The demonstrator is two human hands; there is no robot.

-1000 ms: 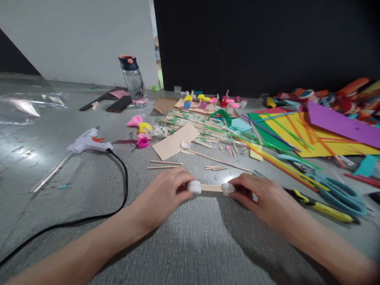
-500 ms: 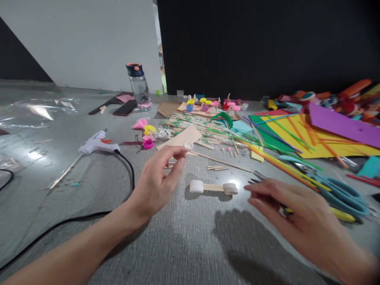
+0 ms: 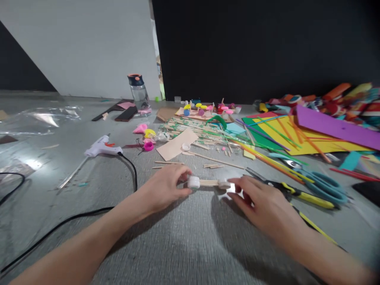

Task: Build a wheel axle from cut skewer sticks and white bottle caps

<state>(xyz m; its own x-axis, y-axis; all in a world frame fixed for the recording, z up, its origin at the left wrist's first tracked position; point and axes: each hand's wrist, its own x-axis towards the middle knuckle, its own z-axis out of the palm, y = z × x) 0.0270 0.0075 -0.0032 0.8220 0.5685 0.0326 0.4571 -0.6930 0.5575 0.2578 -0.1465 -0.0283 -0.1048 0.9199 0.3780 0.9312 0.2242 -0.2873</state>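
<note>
A small piece made of thin wooden sticks (image 3: 209, 183) lies on the grey table, with a white bottle cap (image 3: 194, 182) at its left end and another white cap (image 3: 223, 183) at its right end. My left hand (image 3: 166, 186) is at the left cap, thumb and fingers parted on either side of it; contact is not clear. From the other side my right hand (image 3: 258, 200) reaches the right cap. Its forefinger appears to touch the rim, while the thumb stays apart below.
Pliers with yellow-black handles (image 3: 308, 196) and blue scissors (image 3: 323, 186) lie at right, near coloured sheets (image 3: 314, 144). A glue gun (image 3: 102, 147) with a black cord sits left. Behind are short sticks (image 3: 212, 166), a loose white cap (image 3: 186, 147), beige card (image 3: 170, 150) and a bottle (image 3: 139, 95).
Both hands have moved in to the ends of the stick piece. My right hand has come left, away from the pliers, and my left hand has lowered to the left cap.
</note>
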